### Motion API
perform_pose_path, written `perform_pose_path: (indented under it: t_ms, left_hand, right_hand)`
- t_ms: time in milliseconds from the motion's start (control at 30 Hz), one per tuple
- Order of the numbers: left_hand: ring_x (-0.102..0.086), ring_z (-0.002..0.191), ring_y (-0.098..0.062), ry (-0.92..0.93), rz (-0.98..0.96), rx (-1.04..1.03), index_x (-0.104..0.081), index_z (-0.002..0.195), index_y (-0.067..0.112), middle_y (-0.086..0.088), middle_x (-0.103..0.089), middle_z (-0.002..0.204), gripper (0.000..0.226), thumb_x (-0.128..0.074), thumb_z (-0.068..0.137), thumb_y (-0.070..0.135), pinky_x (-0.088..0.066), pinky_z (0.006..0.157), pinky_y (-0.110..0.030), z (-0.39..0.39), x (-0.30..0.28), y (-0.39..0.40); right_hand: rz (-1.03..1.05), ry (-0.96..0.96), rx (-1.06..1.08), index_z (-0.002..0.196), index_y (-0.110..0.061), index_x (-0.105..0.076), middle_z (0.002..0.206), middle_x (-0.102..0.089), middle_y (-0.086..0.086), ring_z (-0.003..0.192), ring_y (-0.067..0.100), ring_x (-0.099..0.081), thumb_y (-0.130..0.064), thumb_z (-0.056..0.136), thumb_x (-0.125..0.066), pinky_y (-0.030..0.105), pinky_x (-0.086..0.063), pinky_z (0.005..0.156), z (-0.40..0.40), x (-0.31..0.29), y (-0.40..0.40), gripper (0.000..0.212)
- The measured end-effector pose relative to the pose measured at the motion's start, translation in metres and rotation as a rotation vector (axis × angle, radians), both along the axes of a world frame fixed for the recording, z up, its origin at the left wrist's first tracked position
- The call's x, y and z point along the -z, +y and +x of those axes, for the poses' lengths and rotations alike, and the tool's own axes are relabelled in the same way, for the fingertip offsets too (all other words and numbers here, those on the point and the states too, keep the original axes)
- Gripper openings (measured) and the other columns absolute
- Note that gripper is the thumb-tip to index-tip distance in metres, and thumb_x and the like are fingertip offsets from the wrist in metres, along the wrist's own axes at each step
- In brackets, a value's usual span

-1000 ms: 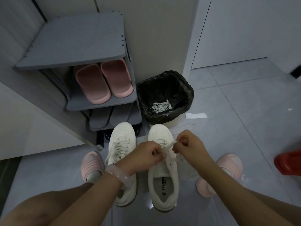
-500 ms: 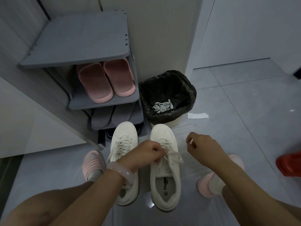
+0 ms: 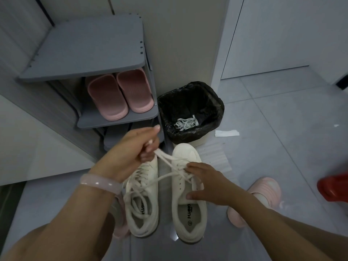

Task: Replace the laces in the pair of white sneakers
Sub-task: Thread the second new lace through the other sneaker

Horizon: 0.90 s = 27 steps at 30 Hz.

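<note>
White sneakers [image 3: 188, 194], two; left hand [image 3: 131, 149] grips one lace [image 3: 167, 159], right hand [image 3: 205, 183] presses spread-fingered.

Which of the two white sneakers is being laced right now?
The right-hand sneaker: the right hand rests on it, and the lace runs up from its eyelets to the left hand.

Home entryway: grey shoe rack [image 3: 116, 119] holding pink slippers [image 3: 120, 95], lined bin [image 3: 190, 112], tiled floor [image 3: 282, 138].
</note>
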<state>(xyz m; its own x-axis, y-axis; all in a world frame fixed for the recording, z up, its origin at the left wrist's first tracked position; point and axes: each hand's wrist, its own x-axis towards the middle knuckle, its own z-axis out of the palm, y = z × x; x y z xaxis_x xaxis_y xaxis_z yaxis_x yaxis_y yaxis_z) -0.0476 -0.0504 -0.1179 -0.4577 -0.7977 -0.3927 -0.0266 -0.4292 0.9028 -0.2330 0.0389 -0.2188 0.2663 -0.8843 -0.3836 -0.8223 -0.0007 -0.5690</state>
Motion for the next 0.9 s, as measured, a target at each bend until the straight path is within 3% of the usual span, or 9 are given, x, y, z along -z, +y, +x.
perform_pose_path:
  t_ms: [100,133,200,267,333,500,633,800,900]
  left_hand:
    - [-0.043,0.051,-0.012,-0.804,-0.429,0.213,-0.045,0.060,0.018,0.005,-0.047,0.057,0.037,-0.052,0.092,0.034,-0.034,0.050,-0.022,0.009,0.022,0.003]
    - [-0.050,0.062,-0.013,-0.976,-0.502,0.334,-0.050,0.068,0.019,0.005,-0.052,0.067,0.031,-0.052,0.091,0.040,-0.037,0.057,-0.025,0.007,0.033,0.007]
    - [-0.052,0.076,-0.014,-1.102,-0.518,0.552,-0.055,0.085,0.020,0.006,-0.054,0.079,0.028,-0.047,0.091,0.046,-0.038,0.065,-0.027,-0.002,0.048,0.019]
    - [-0.052,0.081,-0.015,-1.130,-0.626,0.668,-0.055,0.094,0.019,0.004,-0.054,0.083,0.031,-0.042,0.093,0.047,-0.036,0.068,-0.028,-0.013,0.059,0.031]
    - [-0.054,0.087,-0.017,-1.109,-0.767,0.652,-0.054,0.100,0.020,0.001,-0.057,0.091,0.027,-0.043,0.093,0.044,-0.035,0.069,-0.028,-0.022,0.065,0.041]
    - [-0.056,0.096,-0.023,-1.054,-0.886,0.639,-0.047,0.110,0.019,-0.002,-0.059,0.105,0.022,-0.043,0.093,0.034,-0.035,0.070,-0.029,-0.031,0.075,0.049]
    - [-0.058,0.098,-0.021,-1.034,-0.848,0.647,-0.057,0.112,0.023,-0.002,-0.062,0.107,0.028,-0.039,0.094,0.032,-0.039,0.074,-0.029,-0.031,0.080,0.049]
    - [-0.059,0.096,-0.020,-1.003,-0.779,0.638,-0.062,0.107,0.024,-0.001,-0.064,0.103,0.026,-0.042,0.092,0.030,-0.039,0.071,-0.027,-0.034,0.083,0.050]
    - [-0.059,0.094,-0.017,-0.920,-0.689,0.610,-0.065,0.100,0.020,0.001,-0.064,0.099,0.020,-0.048,0.091,0.027,-0.042,0.073,-0.027,-0.035,0.082,0.047]
  right_hand:
    - [0.044,-0.217,0.151,0.137,-0.022,-0.042,0.142,-0.035,-0.009,0.124,0.001,-0.034,-0.032,0.084,-0.066,0.008,-0.027,0.098,-0.004,-0.003,-0.003,0.059]
    - [0.039,-0.260,0.257,0.130,-0.021,-0.049,0.135,-0.044,-0.006,0.113,0.002,-0.043,-0.028,0.087,-0.064,0.005,-0.033,0.087,-0.008,-0.003,-0.003,0.046]
    - [0.024,-0.183,0.406,0.110,-0.018,-0.061,0.114,-0.059,-0.001,0.093,0.007,-0.054,-0.027,0.090,-0.059,0.005,-0.038,0.068,-0.016,-0.005,-0.003,0.022]
    - [0.125,-0.079,0.438,0.092,-0.011,-0.064,0.092,-0.065,0.002,0.081,0.012,-0.058,-0.029,0.090,-0.057,0.012,-0.044,0.065,-0.017,-0.002,-0.002,0.020]
    - [0.258,-0.108,0.440,0.084,-0.005,-0.062,0.080,-0.065,0.006,0.071,0.014,-0.059,-0.028,0.091,-0.056,0.025,-0.052,0.071,-0.010,0.000,0.000,0.025]
    - [0.361,-0.447,0.671,0.074,-0.009,-0.060,0.071,-0.062,0.005,0.064,0.012,-0.061,-0.031,0.094,-0.051,0.020,-0.056,0.064,-0.002,-0.012,-0.003,0.031]
    - [0.458,-0.443,0.586,0.078,-0.015,-0.059,0.080,-0.059,0.000,0.073,0.008,-0.055,-0.017,0.090,-0.058,0.016,-0.049,0.061,-0.006,-0.013,-0.002,0.012]
    - [0.558,-0.789,0.812,0.078,-0.011,-0.060,0.069,-0.055,0.003,0.052,0.007,-0.042,0.001,0.084,-0.060,0.016,-0.036,0.045,-0.010,-0.013,-0.002,0.014]
    - [0.565,-0.821,0.918,0.093,-0.011,-0.058,0.076,-0.055,0.007,0.051,0.009,-0.039,0.004,0.084,-0.057,0.018,-0.033,0.042,-0.009,-0.014,-0.003,0.018]
